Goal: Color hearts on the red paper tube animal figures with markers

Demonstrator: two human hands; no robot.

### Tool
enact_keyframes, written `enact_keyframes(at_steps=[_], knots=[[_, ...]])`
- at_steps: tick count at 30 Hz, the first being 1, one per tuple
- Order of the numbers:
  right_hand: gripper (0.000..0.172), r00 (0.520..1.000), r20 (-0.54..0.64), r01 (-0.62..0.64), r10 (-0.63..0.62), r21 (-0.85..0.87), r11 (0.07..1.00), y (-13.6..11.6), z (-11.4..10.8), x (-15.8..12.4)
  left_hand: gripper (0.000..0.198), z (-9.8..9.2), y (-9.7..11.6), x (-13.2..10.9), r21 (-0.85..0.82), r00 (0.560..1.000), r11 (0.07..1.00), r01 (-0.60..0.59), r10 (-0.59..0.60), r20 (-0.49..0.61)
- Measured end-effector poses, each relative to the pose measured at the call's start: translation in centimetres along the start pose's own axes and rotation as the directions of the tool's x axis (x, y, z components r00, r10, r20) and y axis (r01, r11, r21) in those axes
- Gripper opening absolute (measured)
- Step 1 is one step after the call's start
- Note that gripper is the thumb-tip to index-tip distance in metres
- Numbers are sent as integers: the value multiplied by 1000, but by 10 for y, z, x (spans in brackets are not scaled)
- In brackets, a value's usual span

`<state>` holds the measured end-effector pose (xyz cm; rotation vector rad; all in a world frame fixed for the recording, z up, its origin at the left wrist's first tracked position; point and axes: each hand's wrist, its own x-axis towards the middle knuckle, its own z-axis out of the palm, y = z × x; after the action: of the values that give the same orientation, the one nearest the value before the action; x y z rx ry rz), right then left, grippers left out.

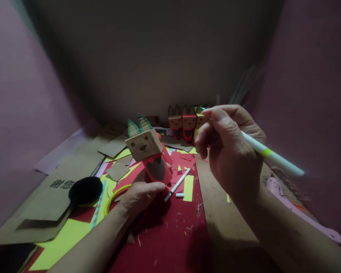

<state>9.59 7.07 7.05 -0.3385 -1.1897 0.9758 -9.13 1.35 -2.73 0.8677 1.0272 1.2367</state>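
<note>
My left hand is closed round the red base of a cardboard animal figure. The figure tilts to the left and has a box head with a drawn face, pointed ears edged in green, and a dark heart on its red body. In my right hand a white marker with a yellow-green band is gripped, its green tip pointing away from me and up. The marker tip is apart from the figure. Below the figure lie a thin white pen and a small white cap on the red surface.
Several similar figures stand at the back. Cardboard sheets, a black round object and yellow paper lie left. A yellow ring-shaped handle is beside my left wrist. A pink curved tool lies right.
</note>
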Motion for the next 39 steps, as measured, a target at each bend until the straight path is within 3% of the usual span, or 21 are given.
enact_keyframes(at_steps=[4,7,9,13,19,22,27,34,39], knots=[[12,1000,24,-14,16,-56,998,-15,-12,-9,35,-2,-3,4,35,998,999,11,-10,-54],[11,1000,-1,-24,24,-117,993,-29,-33,-21,29,-1,-6,2,80,998,995,53,-51,-34],[10,1000,-25,-16,13,-154,988,-35,-51,-29,38,5,-7,3,113,1000,994,-5,8,-25],[9,994,-104,13,-40,-249,968,-32,-84,-40,49,32,-5,14,219,983,959,-181,181,19],[14,984,-137,52,-117,-407,912,-18,-108,-53,57,86,-17,49,331,981,933,-143,90,170],[15,979,-130,81,-155,-452,888,-14,-115,-57,55,101,-30,67,352,972,921,-168,95,216],[15,984,-119,69,-133,-434,898,-10,-121,-59,50,104,-39,86,398,957,897,-191,81,278],[10,978,-12,168,-206,-535,828,-12,-118,-63,40,101,-43,86,451,951,870,-202,64,302],[12,976,40,200,-214,-552,809,-12,-117,-65,57,96,-25,83,471,942,841,-266,122,314]])
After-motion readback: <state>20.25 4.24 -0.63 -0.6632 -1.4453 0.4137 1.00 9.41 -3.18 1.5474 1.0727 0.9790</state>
